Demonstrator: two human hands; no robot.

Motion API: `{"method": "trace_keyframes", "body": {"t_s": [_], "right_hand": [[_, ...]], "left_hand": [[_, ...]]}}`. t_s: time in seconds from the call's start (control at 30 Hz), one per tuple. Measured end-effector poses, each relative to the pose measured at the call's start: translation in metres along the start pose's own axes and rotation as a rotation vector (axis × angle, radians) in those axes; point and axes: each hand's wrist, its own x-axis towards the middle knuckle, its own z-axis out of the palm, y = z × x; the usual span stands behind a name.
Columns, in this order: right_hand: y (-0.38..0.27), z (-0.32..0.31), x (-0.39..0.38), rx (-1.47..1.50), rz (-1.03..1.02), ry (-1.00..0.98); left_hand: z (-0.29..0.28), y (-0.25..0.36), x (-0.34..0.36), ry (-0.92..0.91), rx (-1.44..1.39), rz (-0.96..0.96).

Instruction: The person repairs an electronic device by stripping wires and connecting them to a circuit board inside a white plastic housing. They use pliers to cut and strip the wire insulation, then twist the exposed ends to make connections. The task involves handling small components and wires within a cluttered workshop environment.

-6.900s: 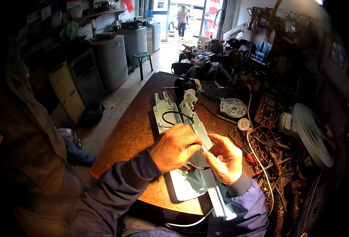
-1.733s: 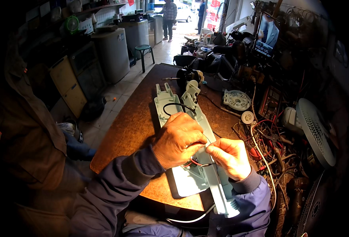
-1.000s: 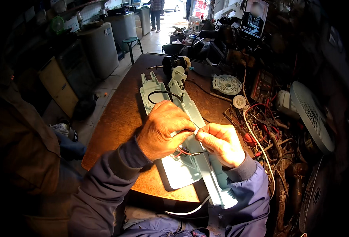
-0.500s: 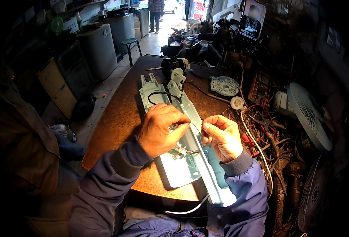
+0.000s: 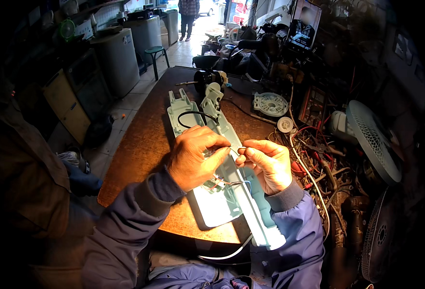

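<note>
Over a long pale green plastic housing, my left hand and my right hand face each other with fingertips pinched. A thin dark wire runs between them, gripped by both; its exact ends are hidden by the fingers. Beside the housing, partly under my left hand, lies a flat pale green cover. Small coloured wires and a circuit part show below my left hand. Farther up, a black cable loops across the two plastic parts.
The brown table holds a dark motor at its far end and a round green grille to the right. Tangled wires and tools, a multimeter and a fan head crowd the right side. A person stands far off.
My right hand has moved left, its fingertips now close to those of my left hand. My left hand keeps its pinch almost in place. The view has shifted slightly.
</note>
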Motion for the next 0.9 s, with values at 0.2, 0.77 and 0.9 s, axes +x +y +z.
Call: {"method": "trace_keyframes", "body": {"t_s": [0.2, 0.77, 0.9], "right_hand": [[0.001, 0.001, 0.0, -0.045, -0.029, -0.016], [0.003, 0.012, -0.006, -0.185, -0.067, 0.042], [0.005, 0.014, -0.007, -0.236, -0.141, 0.027]], "left_hand": [[0.007, 0.0, -0.003, -0.002, -0.143, -0.085], [0.007, -0.001, -0.002, 0.008, -0.039, 0.07], [0.01, -0.001, -0.002, 0.013, -0.056, 0.068]]}}
